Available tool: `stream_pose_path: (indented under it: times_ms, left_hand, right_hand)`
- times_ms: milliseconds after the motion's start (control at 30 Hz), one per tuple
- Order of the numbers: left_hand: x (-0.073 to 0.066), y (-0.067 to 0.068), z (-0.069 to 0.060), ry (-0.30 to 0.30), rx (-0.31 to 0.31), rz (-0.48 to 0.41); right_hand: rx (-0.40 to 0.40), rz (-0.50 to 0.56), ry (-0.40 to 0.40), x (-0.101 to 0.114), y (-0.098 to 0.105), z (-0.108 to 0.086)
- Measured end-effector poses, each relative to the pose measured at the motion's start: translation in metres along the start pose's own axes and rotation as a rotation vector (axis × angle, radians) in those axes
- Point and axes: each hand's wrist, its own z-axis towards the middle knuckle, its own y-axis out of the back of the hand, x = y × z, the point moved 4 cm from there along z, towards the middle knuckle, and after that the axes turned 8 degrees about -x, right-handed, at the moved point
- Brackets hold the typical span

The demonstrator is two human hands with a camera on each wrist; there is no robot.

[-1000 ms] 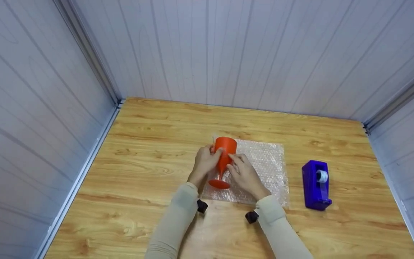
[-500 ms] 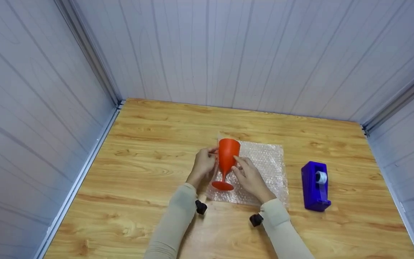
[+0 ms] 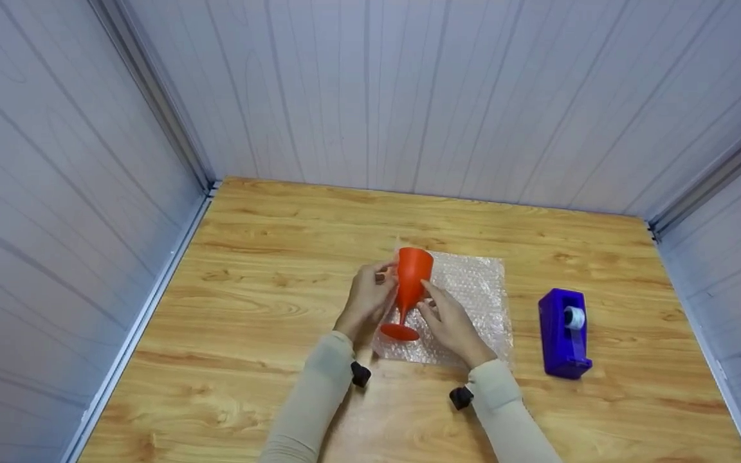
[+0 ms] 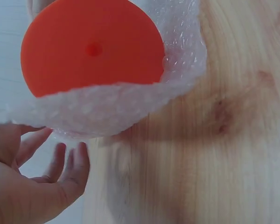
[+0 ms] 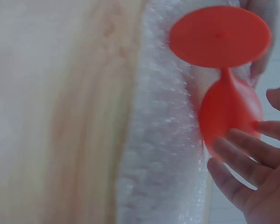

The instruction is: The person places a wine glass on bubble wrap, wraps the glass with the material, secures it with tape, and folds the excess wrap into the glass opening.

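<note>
An orange-red goblet (image 3: 414, 273) lies with its round foot (image 4: 93, 51) toward me on a sheet of bubble wrap (image 3: 473, 302). The left edge of the sheet (image 4: 98, 109) is raised along the goblet's left side. My left hand (image 3: 368, 294) holds that raised edge between thumb and fingers; part of its grip is hidden behind the wrap. On the right, my right hand (image 3: 449, 321) rests nearly straight fingertips (image 5: 221, 144) against the goblet's bowl (image 5: 231, 109). The right part of the wrap lies flat.
A blue tape dispenser (image 3: 563, 334) with a roll of clear tape (image 3: 574, 317) stands to the right of the wrap. The wooden tabletop (image 3: 267, 244) is bounded by pale panel walls (image 3: 370, 96) at the back and sides.
The goblet has shifted slightly right. My left thumb has left the goblet's bowl, and that hand now lifts the wrap's left edge against it. My right hand has moved slightly right.
</note>
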Motion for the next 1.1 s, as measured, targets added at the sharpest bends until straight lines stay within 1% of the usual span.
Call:
stream_pose_path:
  times_ms: [100,233,300,367,500,733,967,1033,1100]
  left_hand:
    - [0.0,-0.001,-0.001,-0.029,0.023,-0.023]
    - [-0.002,-0.002,-0.003,-0.077,0.039,-0.054]
    - [-0.002,-0.003,-0.003,-0.083,0.04,-0.055]
    - [-0.002,-0.005,-0.003,-0.07,0.041,-0.047]
    - [-0.003,-0.008,-0.004,-0.052,0.043,-0.028]
    - [-0.005,-0.011,-0.004,-0.064,0.047,-0.023]
    - [-0.005,-0.013,-0.004,-0.065,0.06,-0.026]
    - [-0.006,-0.014,-0.004,-0.074,0.061,-0.023]
    - [-0.007,-0.015,-0.004,-0.103,0.06,-0.005]
  right_hand:
    - [-0.022,-0.003,0.021,-0.001,0.001,-0.001]
    - [-0.079,-0.034,0.05,-0.001,0.004,0.0]
    - [-0.1,-0.046,0.067,0.0,0.006,0.001]
    - [-0.109,-0.05,0.079,0.001,0.007,0.002]
    - [-0.091,-0.043,0.054,0.0,0.008,0.003]
    - [-0.048,0.001,-0.01,-0.003,0.01,0.003]
    - [-0.045,0.01,0.004,-0.006,0.01,0.0]
    - [-0.043,0.008,0.001,-0.006,0.01,-0.001]
    - [-0.045,0.007,0.002,-0.006,0.011,-0.001]
